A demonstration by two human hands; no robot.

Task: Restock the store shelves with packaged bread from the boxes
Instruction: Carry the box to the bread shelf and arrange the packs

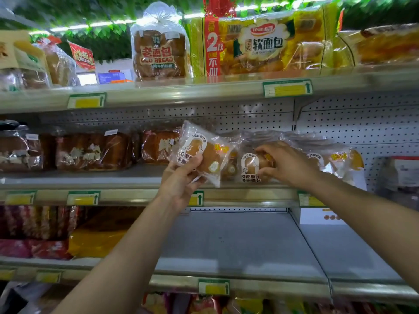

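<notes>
A clear-wrapped bread pack [200, 152] is held tilted just above the front edge of the middle shelf [79, 177], pinched from below between thumb and fingers of the left hand [181, 182]. Just to its right, the right hand [286, 164] curls over a second identical pack [252, 166] standing on that shelf, with a third pack [326, 157] beside it toward the right end. Dark brown loaves [90, 151] crowd the shelf's left half close behind the held pack, while the "Old Bread" bag [159, 53] and yellow soft-bread packs [267, 44] sit on the top shelf [181, 92].
</notes>
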